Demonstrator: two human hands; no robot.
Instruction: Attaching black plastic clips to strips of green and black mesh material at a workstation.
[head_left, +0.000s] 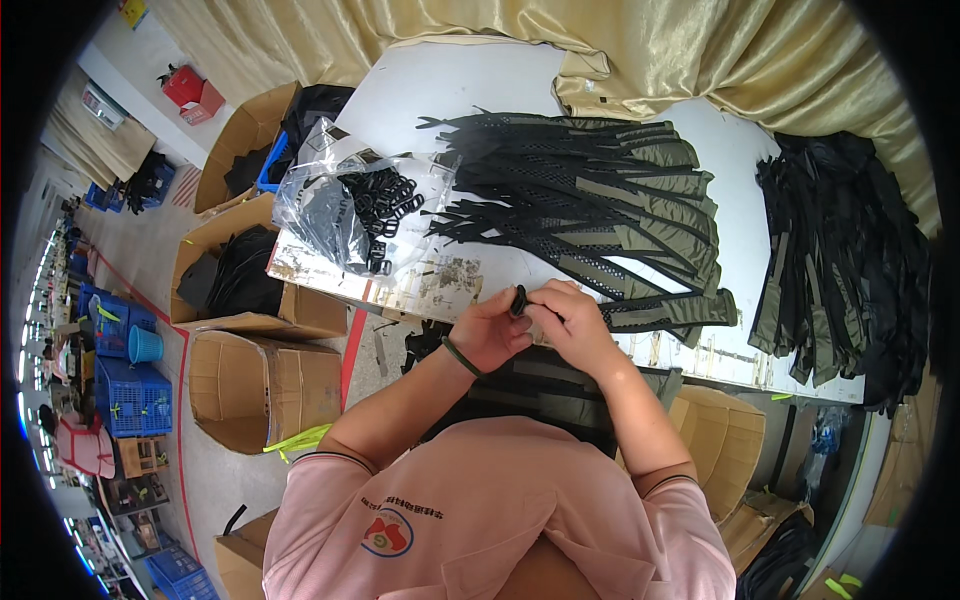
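While bag holds buckles, part in hand

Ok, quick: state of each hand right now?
Left hand: closed, holding a small black piece.
Right hand: curled close beside that piece; whether it grips anything cannot be told.

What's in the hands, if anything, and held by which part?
A small black piece, material unclear, is pinched in the left hand; which part of it is gripped can't be made out. The right hand is beside it; contact can't be told.
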